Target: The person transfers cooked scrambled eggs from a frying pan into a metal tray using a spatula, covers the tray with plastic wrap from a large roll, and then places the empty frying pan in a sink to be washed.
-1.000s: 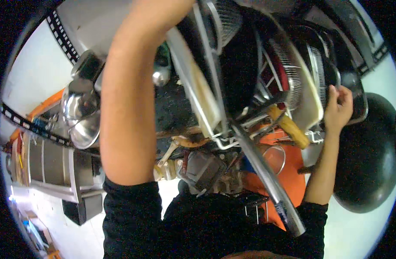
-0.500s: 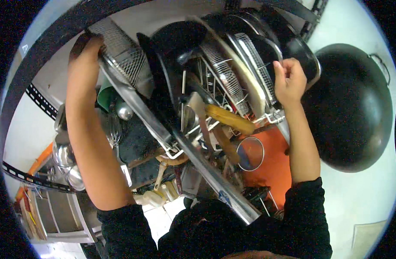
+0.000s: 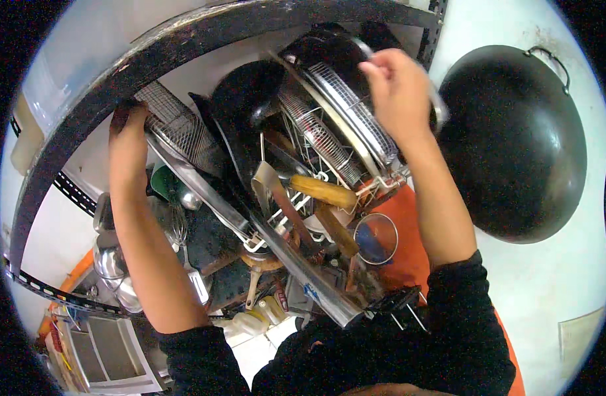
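The left hand (image 3: 127,148) is held up high on the left, and its fingers are curled around the dark metal bar (image 3: 72,132) of a shelf frame. Just beside that hand a wire mesh basket (image 3: 177,129) is seen. The right hand (image 3: 398,92) is raised far up on the right. Its fingers are closed around a thin metal handle (image 3: 438,109) of something in the pile; which thing cannot be told.

Between the two arms a crowded pile of kitchen things is packed. Black pans (image 3: 250,99) are stood on edge at the far side. Round wire racks (image 3: 342,122) are leaned against them. A yellow wooden handle (image 3: 322,191) is laid across the middle, and a small round strainer (image 3: 375,237) is seen just below it. A long shiny metal bar (image 3: 296,264) runs down through the pile.

On the right wall a big black wok (image 3: 514,145) is hung. A pale square sign (image 3: 580,336) is stuck low on that wall. Shiny steel pots (image 3: 111,264) are stacked at the lower left.
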Motion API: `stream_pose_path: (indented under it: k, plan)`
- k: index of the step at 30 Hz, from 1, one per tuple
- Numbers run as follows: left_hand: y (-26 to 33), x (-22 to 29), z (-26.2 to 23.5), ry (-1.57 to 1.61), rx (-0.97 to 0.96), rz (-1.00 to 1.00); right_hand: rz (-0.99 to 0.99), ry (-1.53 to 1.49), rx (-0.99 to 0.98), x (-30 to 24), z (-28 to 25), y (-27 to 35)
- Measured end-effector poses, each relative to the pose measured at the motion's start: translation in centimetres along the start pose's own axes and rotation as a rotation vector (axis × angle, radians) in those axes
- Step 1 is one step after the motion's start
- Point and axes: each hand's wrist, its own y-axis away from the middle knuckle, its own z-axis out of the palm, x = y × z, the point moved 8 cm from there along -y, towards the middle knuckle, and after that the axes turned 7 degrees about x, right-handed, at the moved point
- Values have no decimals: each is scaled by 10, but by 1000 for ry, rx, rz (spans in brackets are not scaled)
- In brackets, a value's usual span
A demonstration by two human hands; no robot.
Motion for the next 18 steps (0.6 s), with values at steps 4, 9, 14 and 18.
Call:
stream_pose_path:
  k: [4,9,14,18]
  plan:
    - [12,10,7,-53,19,-7,250,-55,87,37,-34,-9]
    - [12,3,6,-83,16,-13,164,-120,55,39,-27,-1]
    - [3,-6,-8,-165,68,3,91,-232,-276,8,21,20]
    - [19,12,-1,-20,61,-26,203,-83,-266,39,37,9]
